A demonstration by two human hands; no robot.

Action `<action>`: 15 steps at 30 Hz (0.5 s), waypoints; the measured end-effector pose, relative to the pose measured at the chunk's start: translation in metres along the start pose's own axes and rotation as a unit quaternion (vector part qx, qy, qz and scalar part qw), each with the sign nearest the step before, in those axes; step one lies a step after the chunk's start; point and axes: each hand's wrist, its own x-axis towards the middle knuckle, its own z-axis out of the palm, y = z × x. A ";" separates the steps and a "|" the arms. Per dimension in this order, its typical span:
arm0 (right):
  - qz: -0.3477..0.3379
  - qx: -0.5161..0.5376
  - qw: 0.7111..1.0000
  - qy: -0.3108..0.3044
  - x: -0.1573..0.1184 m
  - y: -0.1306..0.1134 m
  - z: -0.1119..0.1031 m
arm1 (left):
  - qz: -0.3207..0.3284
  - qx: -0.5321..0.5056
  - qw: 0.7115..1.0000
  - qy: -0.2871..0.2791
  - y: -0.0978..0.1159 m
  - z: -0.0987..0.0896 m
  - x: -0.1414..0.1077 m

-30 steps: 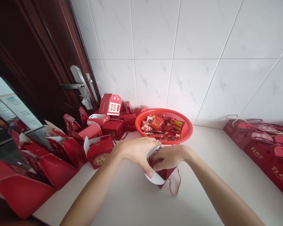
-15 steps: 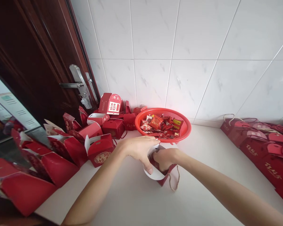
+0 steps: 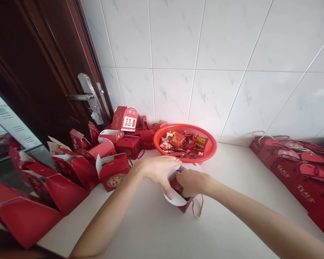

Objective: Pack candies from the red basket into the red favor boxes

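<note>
A small red cardboard gift box point(image 3: 184, 208) with white inner flaps and a twine handle stands open on the white tabletop. My left hand point(image 3: 160, 173) spans its opening, thumb on the near flap and fingers along the far side, holding it. Inside the box is my right hand point(image 3: 192, 182), knuckles curled and fingertips hidden; whether it grips anything does not show. Red wrapped pieces are partly visible in the box beside it. Just behind stands a red plastic basket point(image 3: 212, 150) of wrapped sweets point(image 3: 178, 139).
Several open red boxes point(image 3: 115, 176) crowd the left side and back left. Along the right edge are rows of red boxes point(image 3: 288, 176) with twine handles. A tiled wall point(image 3: 175, 86) closes off the back; a dark wooden door point(image 3: 43, 64) with a metal handle stands at left.
My right hand has shifted slightly within the box, and more of the red contents show beside it. My left hand keeps its hold. The view has turned slightly.
</note>
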 end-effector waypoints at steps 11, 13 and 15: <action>-0.017 -0.146 0.989 0.031 -0.004 -0.027 0.004 | -0.014 -0.009 1.000 0.002 0.004 0.000 -0.002; -0.047 -0.136 0.989 0.031 -0.004 -0.024 0.003 | -0.020 -0.008 1.000 0.000 0.004 0.000 -0.002; -0.061 -0.121 0.990 0.025 -0.002 -0.020 0.004 | -0.024 -0.004 1.000 0.000 0.003 0.001 -0.002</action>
